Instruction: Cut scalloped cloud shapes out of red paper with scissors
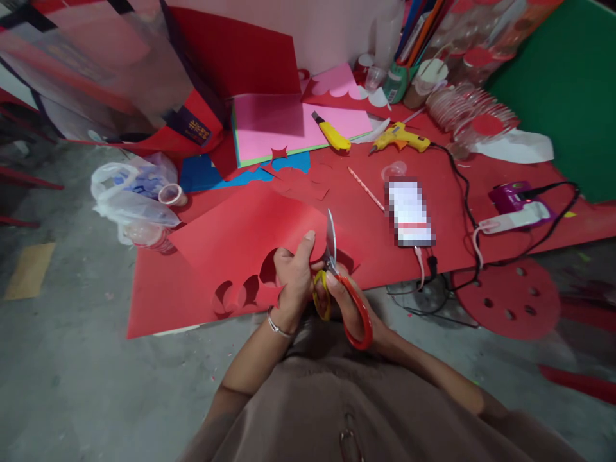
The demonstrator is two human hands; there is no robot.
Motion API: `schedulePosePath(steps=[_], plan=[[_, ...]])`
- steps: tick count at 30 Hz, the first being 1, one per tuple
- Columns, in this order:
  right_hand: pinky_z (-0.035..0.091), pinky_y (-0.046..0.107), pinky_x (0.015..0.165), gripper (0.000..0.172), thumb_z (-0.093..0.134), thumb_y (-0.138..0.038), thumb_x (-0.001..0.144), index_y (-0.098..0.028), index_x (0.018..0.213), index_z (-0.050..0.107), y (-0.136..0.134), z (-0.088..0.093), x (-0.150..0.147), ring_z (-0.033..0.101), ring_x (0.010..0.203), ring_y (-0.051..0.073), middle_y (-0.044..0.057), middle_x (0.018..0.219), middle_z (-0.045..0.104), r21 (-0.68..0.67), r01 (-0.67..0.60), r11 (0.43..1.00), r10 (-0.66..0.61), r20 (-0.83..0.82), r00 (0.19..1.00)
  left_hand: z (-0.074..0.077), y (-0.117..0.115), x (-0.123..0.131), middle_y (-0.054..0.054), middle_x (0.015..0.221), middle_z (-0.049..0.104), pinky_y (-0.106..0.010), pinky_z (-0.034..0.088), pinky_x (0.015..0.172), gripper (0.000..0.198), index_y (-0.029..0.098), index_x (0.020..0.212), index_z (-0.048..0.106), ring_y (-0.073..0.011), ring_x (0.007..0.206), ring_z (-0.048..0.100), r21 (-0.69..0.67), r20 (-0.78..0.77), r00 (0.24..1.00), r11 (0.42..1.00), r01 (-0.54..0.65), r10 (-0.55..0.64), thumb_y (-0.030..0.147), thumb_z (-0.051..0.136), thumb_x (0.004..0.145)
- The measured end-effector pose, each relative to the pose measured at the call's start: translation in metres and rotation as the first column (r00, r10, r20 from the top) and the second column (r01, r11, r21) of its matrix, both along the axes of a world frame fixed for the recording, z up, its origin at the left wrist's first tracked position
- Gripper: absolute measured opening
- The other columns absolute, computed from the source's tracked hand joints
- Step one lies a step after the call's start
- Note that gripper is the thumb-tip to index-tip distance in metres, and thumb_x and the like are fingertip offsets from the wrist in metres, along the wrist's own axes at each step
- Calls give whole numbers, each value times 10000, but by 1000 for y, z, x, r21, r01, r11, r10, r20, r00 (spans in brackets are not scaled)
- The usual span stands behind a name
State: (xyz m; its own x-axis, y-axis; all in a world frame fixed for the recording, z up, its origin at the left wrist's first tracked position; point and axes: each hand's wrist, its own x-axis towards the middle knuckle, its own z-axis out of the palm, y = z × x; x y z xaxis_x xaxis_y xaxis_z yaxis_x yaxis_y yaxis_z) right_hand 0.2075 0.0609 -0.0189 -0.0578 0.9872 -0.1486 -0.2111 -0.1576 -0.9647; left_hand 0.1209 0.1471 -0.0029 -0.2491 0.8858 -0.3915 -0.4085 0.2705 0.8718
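Left hand (292, 277): thumb and fingers pinching the red paper (240, 240) beside its scalloped cut edge.
Right hand (347, 300): fingers curled through the scissors (332, 253), blades pointing away.
Red paper: held over the red board's (158, 308) near edge.
Far edge: glue gun (400, 136), box cutter (332, 135).

Left hand (292, 282), centre frame: bare, thin silver bangle (278, 326) round the wrist, plain narrow metal band. Right hand (339, 296) just right of it: bare. Both forearms uncovered up to the elbows. Bottom centre: taupe-brown garment (332, 404), soft cloth, creased, fills the lower frame. Small metal loop or pin (350, 443) on it at the bottom edge; too blurred to say which.
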Motion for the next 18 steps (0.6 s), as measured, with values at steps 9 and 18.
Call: schedulePosePath(steps=[9, 18], plan=[[487, 410, 662, 471, 514, -655, 1174, -279, 896, 567, 0, 2, -5, 583, 670, 226, 2, 745, 594, -28, 14, 999, -15, -35, 999, -6, -1, -5, 95, 526, 360, -213, 475, 410, 673, 250, 578, 397, -59, 416, 378, -32, -78, 997, 999, -7, 4, 544, 987, 715], [498, 365, 603, 508, 543, -712, 1142, -274, 888, 576, 0, -3, -4, 587, 640, 208, 2, 723, 616, -46, 32, 998, -34, -45, 998, -11, -3, -3, 93, 526, 376, -213, 400, 378, 650, 254, 596, 427, -72, 400, 402, -28, -25, 1000, 1000, 12, -13, 572, 978, 730]])
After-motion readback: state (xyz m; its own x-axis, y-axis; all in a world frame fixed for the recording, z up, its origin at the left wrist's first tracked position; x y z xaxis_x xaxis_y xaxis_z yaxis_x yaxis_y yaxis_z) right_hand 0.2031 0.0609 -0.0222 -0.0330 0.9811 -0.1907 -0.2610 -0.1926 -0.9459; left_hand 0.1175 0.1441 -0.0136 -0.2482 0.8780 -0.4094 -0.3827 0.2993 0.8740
